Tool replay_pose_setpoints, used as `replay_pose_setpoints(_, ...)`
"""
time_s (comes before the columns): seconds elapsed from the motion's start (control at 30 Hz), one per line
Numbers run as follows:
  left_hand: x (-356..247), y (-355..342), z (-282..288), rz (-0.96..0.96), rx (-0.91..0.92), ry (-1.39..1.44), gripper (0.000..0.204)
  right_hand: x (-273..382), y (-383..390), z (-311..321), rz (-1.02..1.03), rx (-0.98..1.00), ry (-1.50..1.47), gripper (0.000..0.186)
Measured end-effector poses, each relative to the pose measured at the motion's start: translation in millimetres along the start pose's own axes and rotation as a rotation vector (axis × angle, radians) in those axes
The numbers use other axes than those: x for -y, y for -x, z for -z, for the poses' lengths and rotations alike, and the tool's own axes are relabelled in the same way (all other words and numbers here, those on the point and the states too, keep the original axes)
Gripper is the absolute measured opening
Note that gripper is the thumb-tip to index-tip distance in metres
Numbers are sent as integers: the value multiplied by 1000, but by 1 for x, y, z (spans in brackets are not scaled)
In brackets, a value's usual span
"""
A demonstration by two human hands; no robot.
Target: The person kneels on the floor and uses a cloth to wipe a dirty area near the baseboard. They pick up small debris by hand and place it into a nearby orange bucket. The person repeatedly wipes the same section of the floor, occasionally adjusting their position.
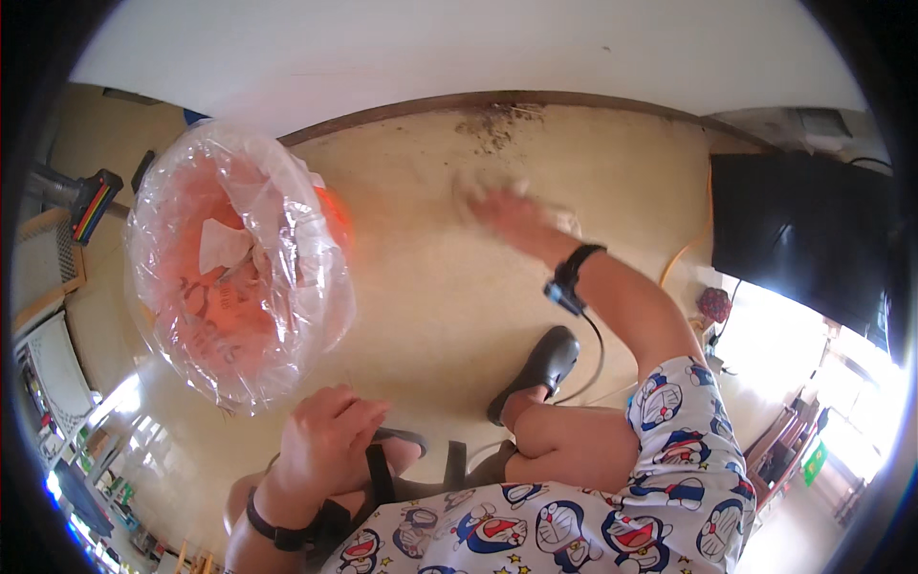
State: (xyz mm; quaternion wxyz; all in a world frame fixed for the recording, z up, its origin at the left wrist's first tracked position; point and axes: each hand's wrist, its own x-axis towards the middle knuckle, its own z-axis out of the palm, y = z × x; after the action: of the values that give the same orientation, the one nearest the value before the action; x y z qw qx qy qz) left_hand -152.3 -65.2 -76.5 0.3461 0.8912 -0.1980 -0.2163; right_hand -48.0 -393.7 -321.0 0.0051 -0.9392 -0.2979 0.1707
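My right hand (512, 212) reaches low over the floor and is smeared by motion. A pale, cloth-like piece (566, 223) shows beneath and beside it, apparently pressed under the fingers; its kind is unclear. Just beyond the hand, dark crumbly dirt (497, 126) lies scattered along the foot of the wall. My left hand (333, 426) hangs by my knee with its fingers curled in, nothing visible in them. In front of it stands an orange-red bin (337, 222) lined with a clear plastic bag (311, 287). Crumpled white paper (225, 246) lies inside the bin.
A white wall (459, 48) with a brown baseboard (382, 112) bounds the far side. At right are a large black panel (798, 239) and a yellow cable (681, 256). A dark device with rainbow stripes (94, 206) stands left of the bin. My shoe (540, 368) rests on the floor.
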Motion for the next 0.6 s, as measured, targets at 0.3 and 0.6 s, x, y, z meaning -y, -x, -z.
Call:
replay_pose_setpoints(0.3, -1, 2, 1, 51, -14, -7, 19, -103, 87, 102, -381, -339, -471, 53)
replay_pose_setpoints(0.6, -1, -7, -1, 48, 105, -33, 29, -96, 299, -20, -959, -29, -793, 61)
